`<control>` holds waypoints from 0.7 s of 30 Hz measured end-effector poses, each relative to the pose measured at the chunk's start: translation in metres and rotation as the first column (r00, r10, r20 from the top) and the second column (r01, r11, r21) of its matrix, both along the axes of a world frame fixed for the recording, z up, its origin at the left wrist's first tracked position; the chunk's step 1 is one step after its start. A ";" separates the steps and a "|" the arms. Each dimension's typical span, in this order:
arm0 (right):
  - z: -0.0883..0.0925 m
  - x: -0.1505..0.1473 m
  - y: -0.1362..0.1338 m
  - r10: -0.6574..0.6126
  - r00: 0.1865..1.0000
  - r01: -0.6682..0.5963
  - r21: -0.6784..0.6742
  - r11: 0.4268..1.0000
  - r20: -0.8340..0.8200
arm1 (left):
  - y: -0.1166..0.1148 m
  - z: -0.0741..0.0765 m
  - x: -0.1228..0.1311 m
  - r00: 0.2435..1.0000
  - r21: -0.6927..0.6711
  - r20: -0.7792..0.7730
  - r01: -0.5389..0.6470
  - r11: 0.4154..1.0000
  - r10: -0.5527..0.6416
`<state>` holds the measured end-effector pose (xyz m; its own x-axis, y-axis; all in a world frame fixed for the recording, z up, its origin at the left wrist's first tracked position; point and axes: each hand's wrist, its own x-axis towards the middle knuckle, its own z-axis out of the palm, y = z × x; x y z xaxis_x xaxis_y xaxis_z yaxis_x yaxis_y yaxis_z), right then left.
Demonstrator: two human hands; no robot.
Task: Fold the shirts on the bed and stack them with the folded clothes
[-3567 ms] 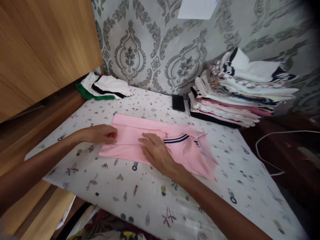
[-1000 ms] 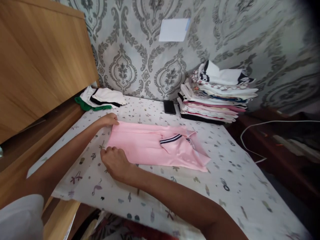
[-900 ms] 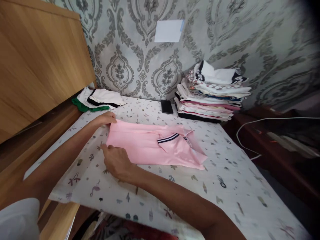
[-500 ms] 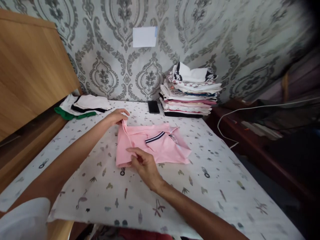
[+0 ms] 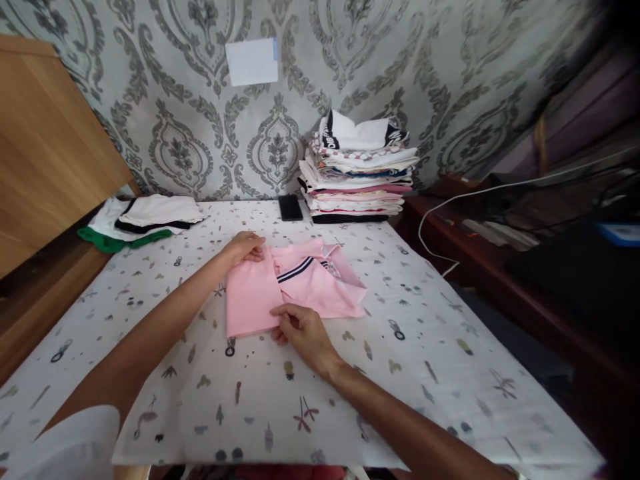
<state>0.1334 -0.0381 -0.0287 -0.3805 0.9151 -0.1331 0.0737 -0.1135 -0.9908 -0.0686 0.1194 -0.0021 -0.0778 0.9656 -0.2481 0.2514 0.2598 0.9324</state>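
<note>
A pink shirt (image 5: pixel 255 293) with navy-and-white striped trim lies partly folded on the patterned white cloth in front of me. Its left part is turned over toward the middle as a flat panel. My left hand (image 5: pixel 246 248) is closed on the far corner of this panel, fingers pinching the fabric. At the near edge of the same panel, my right hand (image 5: pixel 306 339) has thumb and forefinger closed on the pink fabric; its other fingers are curled. The shirt's right end lies loose, with its opening facing right.
A tall stack of folded clothes (image 5: pixel 357 180) stands at the back, beside a black phone (image 5: pixel 291 208). At the back left lies a smaller clothes pile (image 5: pixel 160 212), near a wooden cabinet (image 5: pixel 55 147). A white cable (image 5: pixel 423 223) hangs along the right side.
The shirt's left part, held raised before, now lies flat over toward the right. Both hands have moved right relative to the shirt with its edge. The camera view has shifted slightly.
</note>
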 end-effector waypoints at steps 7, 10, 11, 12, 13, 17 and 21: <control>0.014 0.014 0.001 -0.041 0.944 -0.082 0.351 0.933 0.329 | -0.037 -0.008 -0.014 0.872 0.295 -0.446 0.357 0.886 -0.203; 0.024 0.007 -0.006 -0.194 0.853 -0.199 0.645 0.738 0.484 | -0.048 -0.019 -0.015 0.553 0.139 -0.787 0.592 0.794 -0.274; 0.026 0.001 -0.009 -0.199 0.838 -0.264 0.697 0.667 0.508 | -0.049 -0.022 -0.016 0.493 0.084 -0.819 0.609 0.789 -0.293; 0.027 -0.005 -0.012 -0.180 0.825 -0.335 0.721 0.607 0.535 | -0.049 -0.023 -0.017 0.467 0.051 -0.826 0.619 0.784 -0.315; 0.027 -0.012 -0.015 -0.153 0.807 -0.404 0.722 0.562 0.571 | -0.049 -0.024 -0.019 0.470 0.042 -0.817 0.624 0.780 -0.332; 0.024 -0.034 -0.023 -0.142 0.666 -0.571 0.623 0.535 0.732 | -0.047 -0.019 -0.039 0.654 0.210 -0.736 0.467 0.859 -0.176; 0.029 -0.045 -0.022 -0.184 0.515 -0.668 0.527 0.525 0.837 | -0.047 -0.009 -0.064 0.704 0.200 -0.708 0.119 0.973 0.059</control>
<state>0.0883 -0.0602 0.0008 -0.7358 0.6617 0.1444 0.6458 0.7497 -0.1445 -0.1325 0.0723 -0.0107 -0.1133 0.9903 0.0800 0.8611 0.0577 0.5052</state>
